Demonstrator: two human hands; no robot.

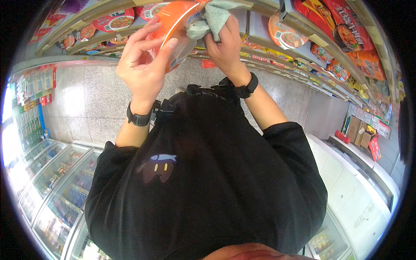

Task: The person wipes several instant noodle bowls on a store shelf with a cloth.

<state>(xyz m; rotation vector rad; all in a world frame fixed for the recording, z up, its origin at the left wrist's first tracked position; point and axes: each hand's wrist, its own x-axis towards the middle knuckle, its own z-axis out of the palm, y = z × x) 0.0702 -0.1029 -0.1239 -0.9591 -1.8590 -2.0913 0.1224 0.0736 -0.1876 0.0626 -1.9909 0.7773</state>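
Observation:
At the top centre, my left hand (146, 58) holds an orange plastic-wrapped food package (172, 19), tilted, with a clear part along its lower right side. My right hand (227, 48) grips a grey-green cloth (217, 19) that lies against the package's right side. Part of the cloth hides the package's edge. Both hands are in front of store shelves, and each wrist wears a black strap.
Shelves (265, 8) with instant noodle bowls (287, 32) and red noodle packets (341, 26) run across the top and right. Glass-topped freezers (53, 191) stand at lower left, a white freezer (351, 175) at lower right. Speckled floor tiles (100, 97) show below the shelves.

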